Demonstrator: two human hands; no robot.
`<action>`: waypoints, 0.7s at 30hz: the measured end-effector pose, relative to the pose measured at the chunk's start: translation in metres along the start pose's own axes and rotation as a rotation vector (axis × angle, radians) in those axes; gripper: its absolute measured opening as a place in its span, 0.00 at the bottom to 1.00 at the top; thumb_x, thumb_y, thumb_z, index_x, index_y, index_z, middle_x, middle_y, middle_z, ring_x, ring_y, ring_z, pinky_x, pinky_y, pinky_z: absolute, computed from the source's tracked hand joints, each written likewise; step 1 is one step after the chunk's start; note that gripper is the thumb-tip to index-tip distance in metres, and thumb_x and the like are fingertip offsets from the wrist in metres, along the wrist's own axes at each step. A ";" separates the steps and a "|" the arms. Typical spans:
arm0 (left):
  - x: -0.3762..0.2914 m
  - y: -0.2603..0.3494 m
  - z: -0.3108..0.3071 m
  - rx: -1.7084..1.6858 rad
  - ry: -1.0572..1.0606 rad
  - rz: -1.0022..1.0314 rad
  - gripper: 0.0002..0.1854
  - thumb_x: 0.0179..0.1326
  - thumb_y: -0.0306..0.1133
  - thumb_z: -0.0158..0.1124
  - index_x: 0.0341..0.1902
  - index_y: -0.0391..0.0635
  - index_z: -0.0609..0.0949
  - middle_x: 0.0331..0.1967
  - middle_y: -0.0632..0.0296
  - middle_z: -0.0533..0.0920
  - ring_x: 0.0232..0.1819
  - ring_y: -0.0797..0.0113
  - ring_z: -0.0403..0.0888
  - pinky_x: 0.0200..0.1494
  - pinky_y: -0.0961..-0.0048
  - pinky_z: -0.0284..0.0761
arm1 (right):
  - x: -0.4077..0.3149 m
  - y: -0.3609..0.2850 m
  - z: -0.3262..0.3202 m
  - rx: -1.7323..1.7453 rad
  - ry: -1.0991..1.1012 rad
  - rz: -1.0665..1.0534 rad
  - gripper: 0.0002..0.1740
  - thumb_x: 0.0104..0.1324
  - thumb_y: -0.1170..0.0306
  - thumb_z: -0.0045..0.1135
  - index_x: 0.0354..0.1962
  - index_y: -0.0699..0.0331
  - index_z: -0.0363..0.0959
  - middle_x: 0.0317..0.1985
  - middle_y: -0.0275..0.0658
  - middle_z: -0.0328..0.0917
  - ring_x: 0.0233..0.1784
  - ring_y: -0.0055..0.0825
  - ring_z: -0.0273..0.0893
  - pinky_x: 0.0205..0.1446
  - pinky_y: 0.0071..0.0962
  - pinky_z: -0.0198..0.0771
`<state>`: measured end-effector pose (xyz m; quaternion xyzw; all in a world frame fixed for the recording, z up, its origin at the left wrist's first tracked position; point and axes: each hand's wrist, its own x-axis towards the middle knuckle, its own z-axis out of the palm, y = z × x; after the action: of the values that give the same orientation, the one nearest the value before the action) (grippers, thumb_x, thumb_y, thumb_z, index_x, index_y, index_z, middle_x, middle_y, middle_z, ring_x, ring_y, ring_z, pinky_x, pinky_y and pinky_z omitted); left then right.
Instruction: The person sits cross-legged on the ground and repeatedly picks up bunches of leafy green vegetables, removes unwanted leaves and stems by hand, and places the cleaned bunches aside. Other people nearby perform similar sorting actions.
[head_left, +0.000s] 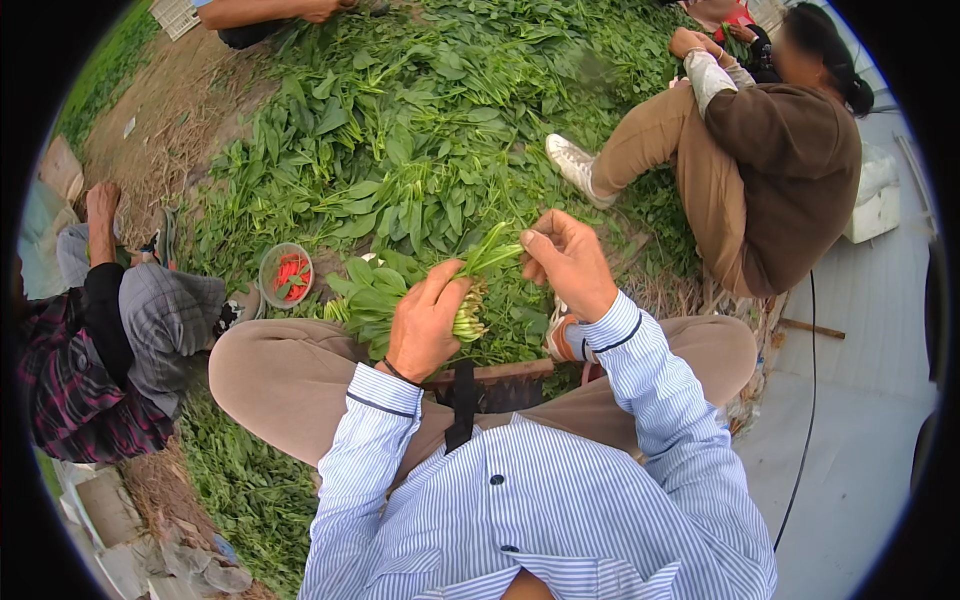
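My left hand (427, 319) is closed around a bunch of leafy green vegetables (375, 304), its leaves to the left and its cut pale stem ends to the right. A few more light green stems (491, 251) stick up between my two hands. At their upper right end, the thumb and fingers of my right hand (566, 262) pinch the tips. A clear plastic tub (283, 300) with red strips inside stands on the ground left of the bunch. A wide heap of loose leafy greens (405, 142) covers the ground before me.
A person in brown (780, 165) sits at the right, one white shoe (574, 161) by the heap. Another person in a plaid shirt (90, 375) sits close at the left. Others are at the top edge. More greens (247, 480) lie at lower left; a black cable (806, 420) crosses the pale sheet.
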<state>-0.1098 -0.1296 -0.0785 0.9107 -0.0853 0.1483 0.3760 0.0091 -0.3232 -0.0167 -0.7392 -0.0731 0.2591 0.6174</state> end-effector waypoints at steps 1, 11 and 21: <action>0.000 0.000 0.001 -0.025 -0.002 -0.022 0.31 0.35 0.14 0.66 0.50 0.41 0.78 0.58 0.50 0.75 0.48 0.45 0.80 0.48 0.59 0.79 | 0.000 0.002 0.000 0.108 0.030 0.006 0.11 0.71 0.63 0.56 0.35 0.63 0.69 0.30 0.34 0.78 0.26 0.18 0.76 0.29 0.20 0.71; 0.006 0.009 -0.001 -0.374 -0.063 -0.075 0.22 0.47 0.19 0.69 0.48 0.41 0.77 0.36 0.54 0.74 0.36 0.51 0.77 0.39 0.66 0.74 | 0.014 0.009 -0.014 0.171 -0.061 0.083 0.20 0.69 0.55 0.61 0.47 0.63 0.74 0.43 0.34 0.81 0.38 0.17 0.77 0.42 0.21 0.75; 0.008 0.008 0.000 -0.361 -0.072 -0.071 0.21 0.48 0.18 0.69 0.48 0.40 0.76 0.39 0.53 0.74 0.39 0.51 0.78 0.41 0.67 0.75 | 0.021 0.009 -0.010 -0.353 0.095 -0.305 0.09 0.65 0.71 0.61 0.37 0.69 0.76 0.28 0.37 0.80 0.29 0.21 0.77 0.34 0.25 0.73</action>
<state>-0.1048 -0.1355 -0.0703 0.8356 -0.0916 0.0845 0.5349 0.0305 -0.3250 -0.0302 -0.8273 -0.1989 0.1113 0.5135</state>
